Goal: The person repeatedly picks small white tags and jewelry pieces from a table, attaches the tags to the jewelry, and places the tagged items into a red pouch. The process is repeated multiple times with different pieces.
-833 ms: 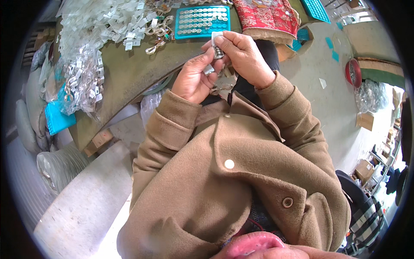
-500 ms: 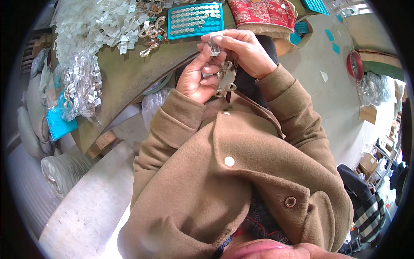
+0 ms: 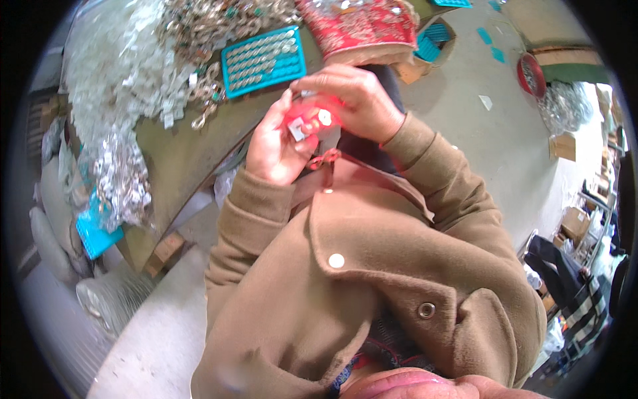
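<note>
Close together above my lap, both hands are at a small light that glows bright red [image 3: 324, 118]. My left hand [image 3: 274, 147] is closed around it from below, with a small white tab [image 3: 296, 129] showing between the fingers. My right hand [image 3: 364, 100] arches over from the right, fingers curled and their tips by the left fingertips. A looped thin strand [image 3: 324, 159], tinted red, hangs under the hands. Glare and fingers hide the light's shape and exactly what the right fingertips hold.
On the table, a blue tray [image 3: 264, 61] holds rows of silvery discs. Left of it lie a heap of whitish plastic pieces [image 3: 126, 73] and tangled clear strands [image 3: 212, 30]. A filled clear bag [image 3: 119, 173] sits at the table's left edge; red patterned cloth [image 3: 359, 30] lies beyond my hands.
A red glow has appeared between my hands, where a small clear piece was pinched before. My right hand has curled over it. The view has shifted, so the table sits lower and further left.
</note>
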The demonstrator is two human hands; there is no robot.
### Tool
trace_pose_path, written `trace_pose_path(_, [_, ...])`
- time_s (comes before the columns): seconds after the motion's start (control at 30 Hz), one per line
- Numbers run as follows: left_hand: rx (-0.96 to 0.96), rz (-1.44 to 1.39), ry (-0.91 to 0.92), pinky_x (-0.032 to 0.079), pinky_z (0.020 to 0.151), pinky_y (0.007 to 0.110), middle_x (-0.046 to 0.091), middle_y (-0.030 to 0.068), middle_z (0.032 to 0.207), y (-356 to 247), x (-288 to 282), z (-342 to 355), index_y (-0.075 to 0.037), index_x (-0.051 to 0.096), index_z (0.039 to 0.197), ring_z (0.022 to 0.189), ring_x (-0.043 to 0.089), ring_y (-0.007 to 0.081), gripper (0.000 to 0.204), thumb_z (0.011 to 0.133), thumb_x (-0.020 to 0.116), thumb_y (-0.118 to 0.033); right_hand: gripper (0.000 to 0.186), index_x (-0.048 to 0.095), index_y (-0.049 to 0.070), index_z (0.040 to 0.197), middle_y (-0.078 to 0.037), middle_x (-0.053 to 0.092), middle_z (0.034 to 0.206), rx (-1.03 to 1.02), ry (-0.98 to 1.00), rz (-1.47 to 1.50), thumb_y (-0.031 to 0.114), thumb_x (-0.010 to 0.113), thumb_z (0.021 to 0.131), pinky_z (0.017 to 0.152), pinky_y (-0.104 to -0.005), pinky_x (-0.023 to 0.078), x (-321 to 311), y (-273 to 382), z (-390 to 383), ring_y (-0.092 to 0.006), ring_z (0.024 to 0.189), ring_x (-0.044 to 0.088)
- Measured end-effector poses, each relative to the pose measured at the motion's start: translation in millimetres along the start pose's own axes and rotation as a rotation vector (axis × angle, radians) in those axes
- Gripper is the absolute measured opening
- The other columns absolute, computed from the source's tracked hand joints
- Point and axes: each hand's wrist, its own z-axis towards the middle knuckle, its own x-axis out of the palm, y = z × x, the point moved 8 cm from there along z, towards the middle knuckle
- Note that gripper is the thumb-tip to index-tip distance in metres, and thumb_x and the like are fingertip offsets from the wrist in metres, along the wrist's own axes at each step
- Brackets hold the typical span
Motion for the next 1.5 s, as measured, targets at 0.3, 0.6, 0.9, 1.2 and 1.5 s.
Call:
trace_pose_path(0.3, [0.077,0.341,0.015,0.049,0.062,0.024,0.071,0.0073,0.096,3,6,9,-0.001,0.065,0.118,0.073,0.063,0.0097,0.028,0.096,0.062,-0.018,0.022,0.070,0.002,0.109,-0.009,0.073,0.098,0.362,0.077,0.247,0.005,0.068,0.087,0.079,-0.0286,0.055,-38,-35,-10,-0.0173,0.086,0.070])
trace_pose_path(0.6, [0.140,0.293,0.064,0.045,0.054,0.022,0.055,-0.0034,0.071,-6,25,30,0.000,0.067,0.112,0.061,0.053,0.0067,0.025,0.098,0.059,-0.019,0.019,0.071,0.007,0.098,-0.012,0.069,0.092,0.317,-0.132,-0.494,0.021,0.069,0.086,0.076,-0.0381,0.053,-62,-93,43,-0.0316,0.085,0.067])
trace_pose_path(0.9, [0.144,0.346,0.021,0.038,0.054,0.016,0.058,-0.0023,0.081,-8,22,31,0.004,0.064,0.118,0.060,0.043,0.0027,0.030,0.099,0.056,-0.018,0.018,0.070,0.011,0.094,-0.008,0.066,0.092,0.377,-0.055,-0.671,0.027,0.065,0.088,0.072,-0.0401,0.053,-44,-104,49,-0.0310,0.084,0.067])
trace_pose_path(1.2, [0.105,0.262,0.067,0.041,0.055,0.019,0.062,0.0009,0.082,-7,21,34,0.002,0.061,0.122,0.061,0.049,0.0052,0.035,0.102,0.052,-0.024,0.015,0.068,0.005,0.094,-0.007,0.064,0.086,0.312,-0.160,-0.483,0.015,0.073,0.084,0.069,-0.0306,0.052,-63,-81,35,-0.0216,0.075,0.065])
trace_pose_path(1.5, [0.123,0.177,0.103,0.044,0.057,0.024,0.067,0.0058,0.090,-15,25,32,-0.003,0.062,0.119,0.062,0.051,0.0080,0.031,0.100,0.056,-0.027,0.012,0.068,0.000,0.099,-0.004,0.071,0.093,0.537,-0.310,0.226,0.009,0.066,0.092,0.072,-0.0218,0.052,-62,-101,22,-0.0087,0.079,0.064])
